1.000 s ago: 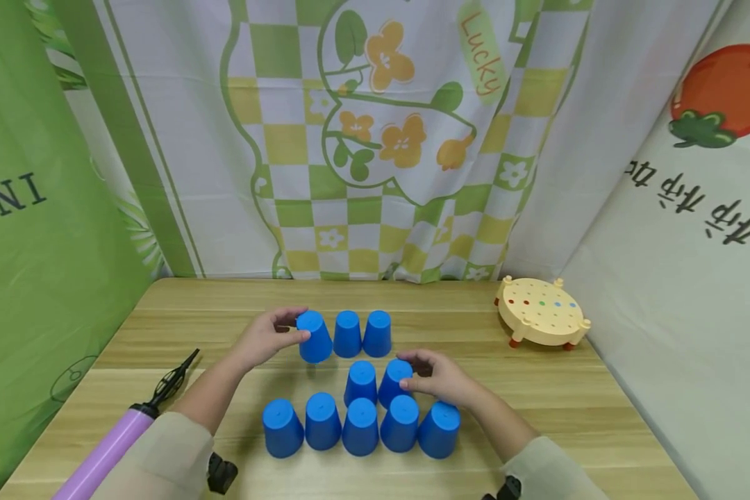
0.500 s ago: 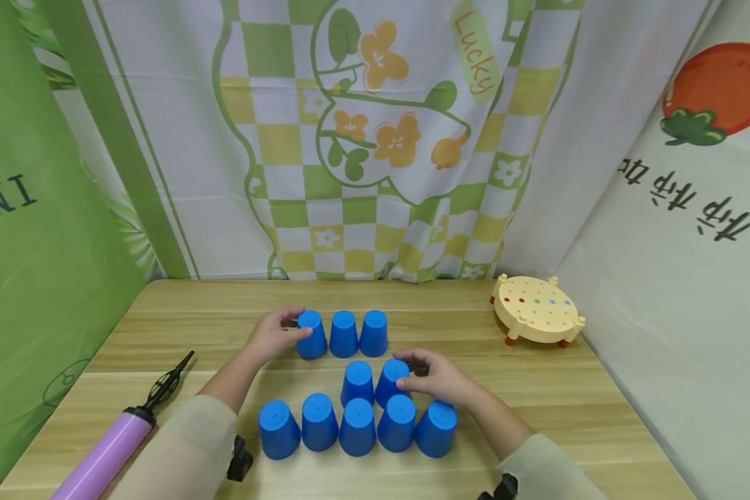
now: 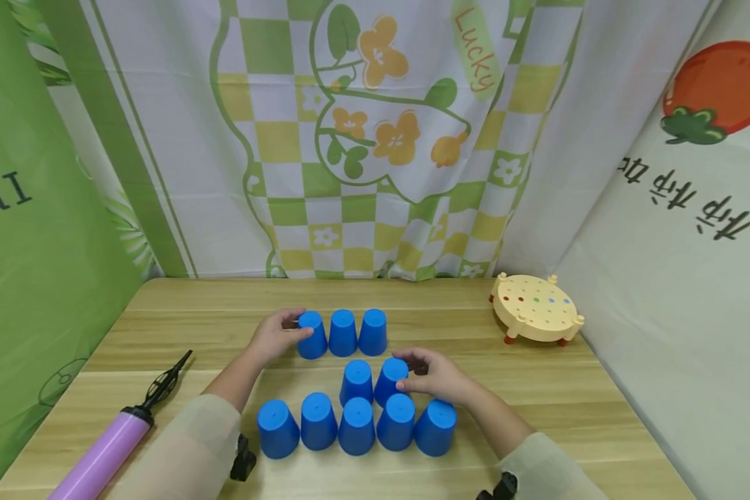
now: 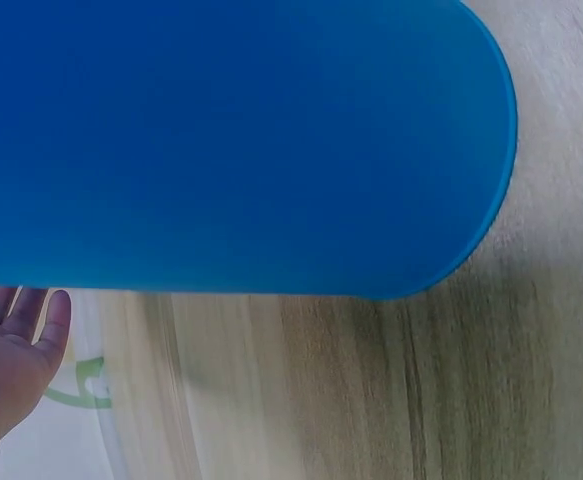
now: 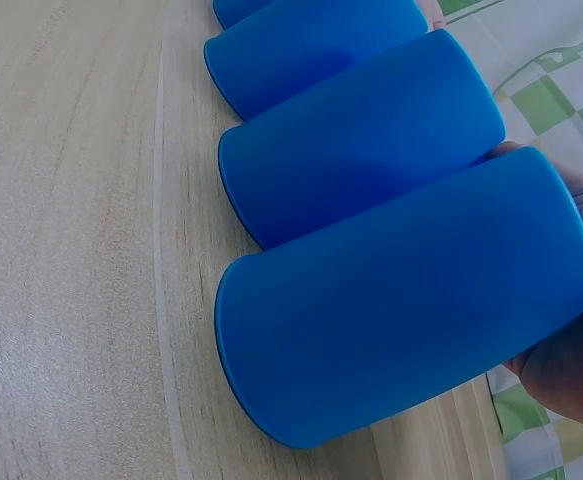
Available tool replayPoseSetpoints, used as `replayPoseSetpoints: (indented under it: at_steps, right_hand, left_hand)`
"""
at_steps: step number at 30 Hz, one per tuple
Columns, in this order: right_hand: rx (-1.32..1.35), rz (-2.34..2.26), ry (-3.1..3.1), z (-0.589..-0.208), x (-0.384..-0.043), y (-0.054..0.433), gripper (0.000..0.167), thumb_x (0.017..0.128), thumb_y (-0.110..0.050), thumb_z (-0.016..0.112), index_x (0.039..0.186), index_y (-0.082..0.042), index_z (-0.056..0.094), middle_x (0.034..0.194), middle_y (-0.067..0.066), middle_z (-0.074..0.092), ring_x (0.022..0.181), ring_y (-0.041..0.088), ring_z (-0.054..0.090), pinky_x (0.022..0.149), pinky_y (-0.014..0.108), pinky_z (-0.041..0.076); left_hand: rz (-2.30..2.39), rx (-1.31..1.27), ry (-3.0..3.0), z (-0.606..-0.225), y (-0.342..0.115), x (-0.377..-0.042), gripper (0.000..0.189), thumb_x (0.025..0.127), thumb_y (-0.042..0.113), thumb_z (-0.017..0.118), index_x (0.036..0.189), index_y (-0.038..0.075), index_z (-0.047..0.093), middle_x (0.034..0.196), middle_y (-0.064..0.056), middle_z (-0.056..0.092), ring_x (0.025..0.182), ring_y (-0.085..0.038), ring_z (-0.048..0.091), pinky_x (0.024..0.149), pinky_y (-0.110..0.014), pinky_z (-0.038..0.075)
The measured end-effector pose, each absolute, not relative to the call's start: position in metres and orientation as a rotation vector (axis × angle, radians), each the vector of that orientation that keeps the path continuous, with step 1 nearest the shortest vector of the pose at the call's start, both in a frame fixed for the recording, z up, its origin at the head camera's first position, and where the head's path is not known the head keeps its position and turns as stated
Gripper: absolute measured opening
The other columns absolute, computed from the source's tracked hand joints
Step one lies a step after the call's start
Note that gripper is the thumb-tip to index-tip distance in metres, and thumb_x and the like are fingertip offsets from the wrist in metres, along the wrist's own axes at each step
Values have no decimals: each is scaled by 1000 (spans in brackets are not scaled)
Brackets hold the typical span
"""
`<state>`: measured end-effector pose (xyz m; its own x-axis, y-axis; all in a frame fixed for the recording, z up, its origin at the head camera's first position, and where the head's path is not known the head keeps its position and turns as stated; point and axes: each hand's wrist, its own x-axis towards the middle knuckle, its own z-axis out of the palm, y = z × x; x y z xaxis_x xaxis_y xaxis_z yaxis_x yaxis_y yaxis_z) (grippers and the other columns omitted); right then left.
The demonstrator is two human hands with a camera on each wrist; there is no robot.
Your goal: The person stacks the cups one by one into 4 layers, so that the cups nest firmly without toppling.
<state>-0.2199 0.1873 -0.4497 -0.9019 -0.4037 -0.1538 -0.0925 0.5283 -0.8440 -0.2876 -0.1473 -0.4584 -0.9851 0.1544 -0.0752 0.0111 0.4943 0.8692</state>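
In the head view, my left hand grips the leftmost upside-down blue cup of the back row, thumb in front and fingers behind. Two more blue cups stand beside it. My right hand holds a blue cup in the middle row, with another cup just left of it. Several blue cups form a front row, including the middle cup. A blue cup fills much of the left wrist view. In the right wrist view, front-row cups partly hide my right hand.
On the wooden table, a purple hand pump with a black nozzle lies at the left. A round cream pegboard-like stand with short legs is at the back right. A patterned curtain hangs behind the table.
My left hand has lowered its tilted cup into line with the two other back-row cups. My right hand stays on its cup. The head view has shifted slightly.
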Motion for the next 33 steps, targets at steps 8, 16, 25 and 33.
replayPoseSetpoints:
  at_steps: [8, 16, 25, 33]
  right_hand:
    - [-403, -1348, 2456, -442, -220, 190, 53, 87, -31, 75, 133, -11, 58, 132, 10, 62, 123, 31, 56, 105, 52, 45]
    - [-425, -1379, 2577, -416, -236, 202, 54, 87, -31, 75, 133, -9, 58, 132, 12, 62, 121, 31, 58, 103, 50, 48]
    - [-286, -1418, 2649, -410, -268, 207, 56, 89, -28, 73, 138, -9, 54, 132, 15, 61, 119, 32, 59, 94, 42, 55]
    - [-177, -1426, 2649, -432, -287, 201, 58, 90, -26, 72, 139, -5, 51, 137, 19, 56, 123, 36, 56, 96, 44, 54]
  left_hand:
    - [1514, 143, 2580, -457, -145, -287, 58, 94, 26, 66, 143, 3, 47, 141, -21, 54, 128, -39, 52, 104, -50, 48]
    - [1516, 164, 2591, -460, -146, -287, 57, 94, 24, 66, 143, 1, 47, 140, -22, 54, 127, -39, 53, 103, -49, 49]
    - [1517, 158, 2586, -461, -147, -286, 57, 94, 25, 66, 143, 2, 47, 140, -22, 54, 127, -39, 53, 103, -49, 49]
    - [1543, 183, 2559, -460, -155, -284, 69, 94, 28, 67, 150, 3, 36, 151, -23, 41, 136, -42, 43, 108, -54, 43]
